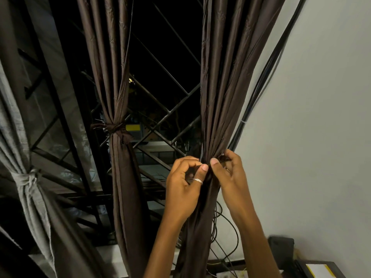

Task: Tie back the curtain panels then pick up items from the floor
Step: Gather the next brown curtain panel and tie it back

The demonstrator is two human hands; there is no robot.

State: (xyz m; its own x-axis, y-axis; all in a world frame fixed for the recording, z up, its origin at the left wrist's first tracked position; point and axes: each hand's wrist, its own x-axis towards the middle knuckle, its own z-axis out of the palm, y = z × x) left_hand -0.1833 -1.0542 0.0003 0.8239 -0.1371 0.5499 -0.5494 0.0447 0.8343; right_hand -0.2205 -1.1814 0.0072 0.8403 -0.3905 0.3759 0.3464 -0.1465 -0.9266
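Hands: left hand (184, 185) and right hand (228, 173), thumbs and curled fingers pinching gathered waist of right brown curtain panel (222, 97), beside wall (321, 117). Tie itself hidden; advice: hold folds bunched tight, cinch level with knot (116, 129) on middle brown panel (120, 177). Obstruction: black cables (261, 93) just behind folds, liable to be caught. Beyond: grey curtain (28, 183), tied; window grille (170, 113)

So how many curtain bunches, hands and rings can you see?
Curtain bunches: 3
Hands: 2
Rings: 1
Total: 6
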